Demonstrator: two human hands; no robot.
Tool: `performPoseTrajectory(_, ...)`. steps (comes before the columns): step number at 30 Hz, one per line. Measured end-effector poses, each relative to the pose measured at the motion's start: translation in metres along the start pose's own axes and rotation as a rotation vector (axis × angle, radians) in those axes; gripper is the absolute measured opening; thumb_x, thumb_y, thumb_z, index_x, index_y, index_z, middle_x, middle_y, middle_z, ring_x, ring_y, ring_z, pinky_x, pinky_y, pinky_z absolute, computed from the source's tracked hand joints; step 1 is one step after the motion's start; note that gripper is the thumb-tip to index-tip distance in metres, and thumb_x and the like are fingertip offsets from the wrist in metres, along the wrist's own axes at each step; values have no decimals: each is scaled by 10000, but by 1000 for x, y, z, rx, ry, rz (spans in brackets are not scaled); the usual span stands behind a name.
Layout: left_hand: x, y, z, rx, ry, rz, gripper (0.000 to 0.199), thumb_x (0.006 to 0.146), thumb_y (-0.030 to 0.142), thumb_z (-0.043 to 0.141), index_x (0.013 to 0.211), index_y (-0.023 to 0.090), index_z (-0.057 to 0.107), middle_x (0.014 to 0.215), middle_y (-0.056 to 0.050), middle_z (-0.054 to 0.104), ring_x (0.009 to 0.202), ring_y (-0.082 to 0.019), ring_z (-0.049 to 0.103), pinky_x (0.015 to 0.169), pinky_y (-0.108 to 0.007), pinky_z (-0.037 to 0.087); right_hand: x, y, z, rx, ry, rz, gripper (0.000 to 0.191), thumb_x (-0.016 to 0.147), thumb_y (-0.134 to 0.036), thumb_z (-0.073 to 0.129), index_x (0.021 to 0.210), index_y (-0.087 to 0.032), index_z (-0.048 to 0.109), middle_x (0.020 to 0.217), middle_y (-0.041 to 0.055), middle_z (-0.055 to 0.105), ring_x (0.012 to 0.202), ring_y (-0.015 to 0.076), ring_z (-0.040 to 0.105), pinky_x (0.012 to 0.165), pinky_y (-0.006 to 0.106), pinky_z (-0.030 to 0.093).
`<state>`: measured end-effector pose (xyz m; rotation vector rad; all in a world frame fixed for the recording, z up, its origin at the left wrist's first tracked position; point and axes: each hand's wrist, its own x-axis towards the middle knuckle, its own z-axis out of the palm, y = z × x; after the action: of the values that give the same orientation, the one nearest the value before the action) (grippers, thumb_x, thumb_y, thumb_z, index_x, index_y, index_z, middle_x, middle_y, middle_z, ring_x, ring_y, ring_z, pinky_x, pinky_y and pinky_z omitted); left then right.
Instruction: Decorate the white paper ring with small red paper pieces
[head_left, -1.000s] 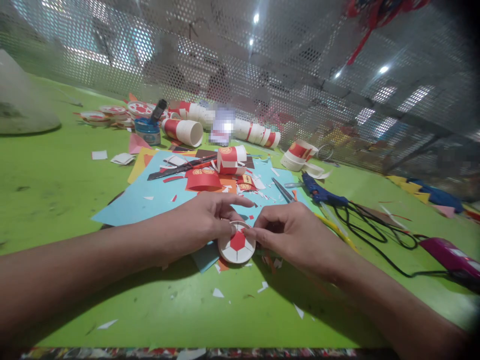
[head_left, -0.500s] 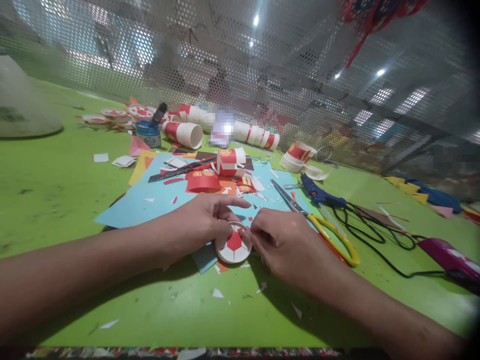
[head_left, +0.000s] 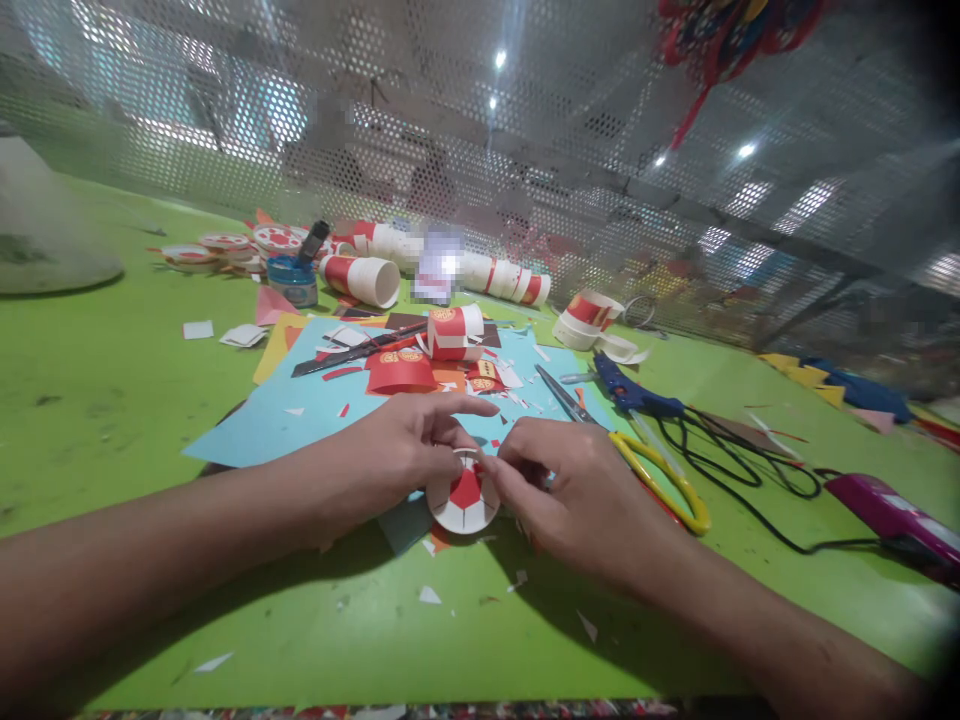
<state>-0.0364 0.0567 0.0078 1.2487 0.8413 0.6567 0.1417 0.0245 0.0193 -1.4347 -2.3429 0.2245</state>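
Observation:
A small round white paper disc [head_left: 464, 510], with a red pentagon at its middle and dark lines running to the rim, is between my hands above the green table. My left hand [head_left: 409, 440] grips its upper left edge between thumb and fingers, with the index finger stretched out over it. My right hand [head_left: 559, 480] is closed, its thumb and fingertips pressed together at the disc's upper right edge. Whether a small scrap is under those fingertips is hidden. Yellow-handled scissors [head_left: 660, 480] lie just right of my right hand.
Blue paper sheets [head_left: 262, 430] carry red cut-outs, a cut paper cup [head_left: 455, 333] and scraps. A blue glue gun [head_left: 637, 388] with a black cord lies right, near a purple box [head_left: 892, 515]. A blue jar [head_left: 292, 282] and paper cups [head_left: 367, 281] stand behind, before a perforated screen.
The whole view has tilted slightly, shifting things a little left and down. My right fingertips have moved inward over the disc's upper edge; the left hand keeps its hold.

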Motion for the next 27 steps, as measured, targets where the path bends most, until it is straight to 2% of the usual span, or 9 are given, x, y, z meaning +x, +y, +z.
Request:
performPoseTrajectory(4, -1, 2, 1, 28, -43, 35, 692, 665, 86, 591, 1348, 117, 486, 694, 29, 624, 567, -118, 562, 561, -255, 448, 2, -3, -4, 83, -4, 118, 375, 923, -394, 515, 623, -181, 586, 603, 28, 608, 549, 135, 469, 525, 287, 297)
performPoseTrajectory(10, -4, 5, -2, -40, -45, 62, 681, 699, 139, 647, 1362, 156, 492, 785, -9, 651, 611, -132, 589, 579, -261, 457, 3, -3, -5, 233, -56, 161, 306, 915, -365, 549, 675, -180, 591, 622, 14, 617, 543, 119, 481, 504, 255, 327)
performPoseTrajectory(15, -4, 3, -5, -16, -116, 58, 693, 732, 161, 684, 1389, 187, 464, 957, -54, 684, 827, -190, 638, 705, -294, 486, 6, -2, -3, 429, -59, 196, 329, 926, -340, 547, 640, -176, 550, 578, -1, 584, 527, 110, 504, 508, 241, 370)
performPoseTrajectory(18, -2, 0, -3, 55, -127, 142, 673, 712, 147, 722, 1352, 162, 512, 1100, -85, 675, 1004, -216, 612, 829, -299, 476, 8, -4, -1, 438, -29, 224, 322, 917, -332, 556, 635, -179, 535, 572, -7, 583, 508, 105, 496, 489, 235, 360)
performPoseTrajectory(20, -1, -2, -2, 87, -117, 184, 653, 696, 144, 737, 1321, 149, 546, 1142, -94, 666, 1043, -224, 594, 860, -298, 465, 8, -5, 0, 419, -29, 230, 311, 909, -309, 562, 628, -176, 540, 576, -7, 581, 513, 102, 481, 486, 235, 348)
performPoseTrajectory(24, -1, -4, -1, 143, -88, 154, 679, 684, 162, 744, 1331, 158, 541, 999, -75, 688, 939, -231, 616, 760, -304, 483, 8, -6, 3, 370, -12, 225, 303, 880, -292, 587, 605, -173, 542, 567, -20, 543, 541, 104, 455, 501, 242, 329)
performPoseTrajectory(27, -2, -4, -2, 161, -75, 142, 708, 670, 130, 735, 1346, 162, 526, 901, -47, 668, 866, -214, 618, 724, -295, 478, 6, -3, 9, 349, 17, 225, 329, 890, -355, 568, 614, -179, 530, 571, -27, 528, 544, 103, 438, 496, 242, 307)
